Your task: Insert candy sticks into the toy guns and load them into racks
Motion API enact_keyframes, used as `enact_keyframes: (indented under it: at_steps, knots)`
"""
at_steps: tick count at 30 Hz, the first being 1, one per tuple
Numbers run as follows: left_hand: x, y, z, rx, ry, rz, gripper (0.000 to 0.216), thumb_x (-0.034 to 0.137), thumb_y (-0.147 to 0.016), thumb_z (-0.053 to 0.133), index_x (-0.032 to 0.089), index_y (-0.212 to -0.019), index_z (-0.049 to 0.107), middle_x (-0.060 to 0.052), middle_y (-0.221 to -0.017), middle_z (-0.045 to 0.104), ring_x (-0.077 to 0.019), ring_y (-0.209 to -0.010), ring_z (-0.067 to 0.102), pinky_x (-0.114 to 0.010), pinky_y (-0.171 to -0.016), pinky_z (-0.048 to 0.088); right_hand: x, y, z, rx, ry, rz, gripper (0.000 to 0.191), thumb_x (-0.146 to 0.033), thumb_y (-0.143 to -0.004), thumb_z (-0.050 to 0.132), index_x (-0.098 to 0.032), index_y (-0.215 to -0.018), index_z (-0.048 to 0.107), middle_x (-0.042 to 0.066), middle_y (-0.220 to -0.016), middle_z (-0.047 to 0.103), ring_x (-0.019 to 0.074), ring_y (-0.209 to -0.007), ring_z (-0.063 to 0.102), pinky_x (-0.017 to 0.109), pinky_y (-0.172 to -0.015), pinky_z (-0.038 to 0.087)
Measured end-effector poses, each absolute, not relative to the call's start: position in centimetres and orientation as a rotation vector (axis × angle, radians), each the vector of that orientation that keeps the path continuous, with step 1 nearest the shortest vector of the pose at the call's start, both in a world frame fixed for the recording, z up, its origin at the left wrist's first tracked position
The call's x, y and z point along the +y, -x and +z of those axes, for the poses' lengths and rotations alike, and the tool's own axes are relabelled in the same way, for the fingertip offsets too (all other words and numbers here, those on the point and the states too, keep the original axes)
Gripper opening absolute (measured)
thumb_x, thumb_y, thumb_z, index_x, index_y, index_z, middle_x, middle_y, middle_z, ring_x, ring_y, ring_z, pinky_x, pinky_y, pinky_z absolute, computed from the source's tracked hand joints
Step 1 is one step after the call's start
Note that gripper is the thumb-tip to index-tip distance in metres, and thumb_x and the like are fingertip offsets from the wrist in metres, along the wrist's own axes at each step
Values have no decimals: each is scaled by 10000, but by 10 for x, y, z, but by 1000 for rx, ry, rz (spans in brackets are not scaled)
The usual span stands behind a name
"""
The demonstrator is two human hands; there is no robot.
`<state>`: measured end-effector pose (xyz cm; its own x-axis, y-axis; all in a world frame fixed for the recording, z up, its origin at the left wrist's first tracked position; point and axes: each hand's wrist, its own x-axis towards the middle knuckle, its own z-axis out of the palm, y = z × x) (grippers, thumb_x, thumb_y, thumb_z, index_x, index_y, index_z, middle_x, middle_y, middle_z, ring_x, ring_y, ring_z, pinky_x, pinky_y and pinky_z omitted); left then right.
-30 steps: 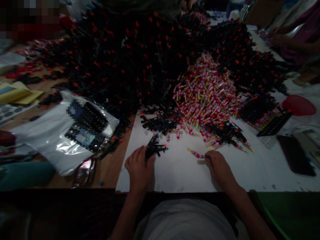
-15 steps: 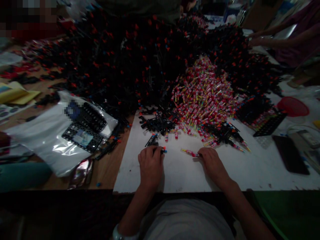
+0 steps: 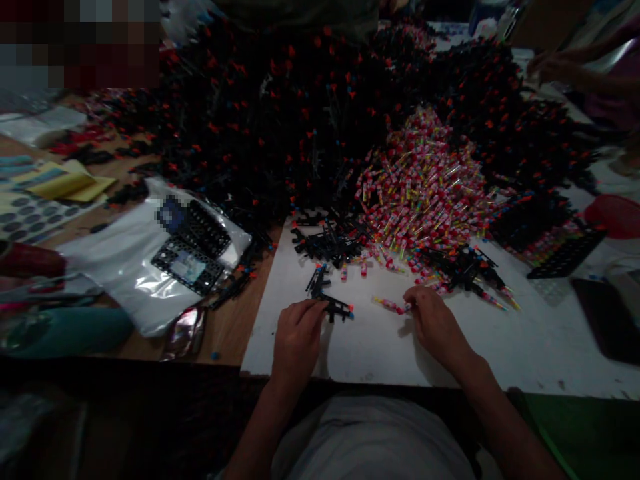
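Note:
My left hand (image 3: 299, 337) is closed on a small black toy gun (image 3: 339, 307) with an orange and blue tip, held just above the white board. Pinched in my right hand (image 3: 436, 325) is a slim pink-and-yellow tube (image 3: 386, 304), its yellow end pointing left toward the gun. A gap separates the two. Beyond my left hand lie a few loose toy guns (image 3: 318, 280), and a cluster of black toy guns (image 3: 330, 244) sits farther back. A tall heap of similar tubes (image 3: 425, 183) rises behind my right hand.
A huge pile of black toy guns (image 3: 260, 133) covers the back. On the left are a plastic bag (image 3: 120, 267) with black perforated trays and a teal bottle (image 3: 70, 331). At right, a black rack (image 3: 570, 253) and a dark phone (image 3: 605, 320) lie near a red lid (image 3: 615, 215). A co-worker's hands (image 3: 555, 68) show far right.
My left hand has raised the toy gun, so more of it now shows. The right hand still holds the tube, slightly lifted. The whole view has shifted.

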<state>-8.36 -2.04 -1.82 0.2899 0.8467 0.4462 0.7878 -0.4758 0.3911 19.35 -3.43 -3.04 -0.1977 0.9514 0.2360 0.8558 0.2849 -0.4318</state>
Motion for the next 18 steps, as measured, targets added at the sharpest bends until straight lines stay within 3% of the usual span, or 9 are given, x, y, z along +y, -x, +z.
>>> enact_keyframes:
  at_steps: [5,10,14,18]
  knots:
    - [-26,62,-20,1509,-2430,909,219,138,-829,583,153,-1043,625,-85,-966,626,-203,-901,553,-342,-789,469,-38,-173,-32,-2205,1839,186,167,-57,-853,439,-153,-851,576,111,-864,569,237,-815,507,361,-743,428]
    - [-32,47,-25,1409,-2429,926,241,139,-838,572,157,-1074,617,-83,-958,626,-196,-883,552,-340,-769,480,-42,-165,-26,-2191,1667,415,106,-152,-874,538,-159,-931,627,70,-887,563,188,-837,507,294,-754,429]
    - [-33,60,-29,1500,-2367,930,193,152,-847,564,179,-1025,635,-68,-950,630,-189,-896,560,-336,-786,483,-34,-176,-20,-2251,1738,143,144,-153,-850,586,-177,-970,662,77,-876,578,226,-874,473,353,-785,392]
    - [-29,78,-30,1570,-2350,939,189,168,-855,558,192,-1028,628,-60,-943,627,-185,-887,566,-338,-790,480,-21,-167,-13,-2455,1603,70,330,-134,-859,569,-190,-1185,572,91,-1007,595,243,-961,468,384,-853,364]
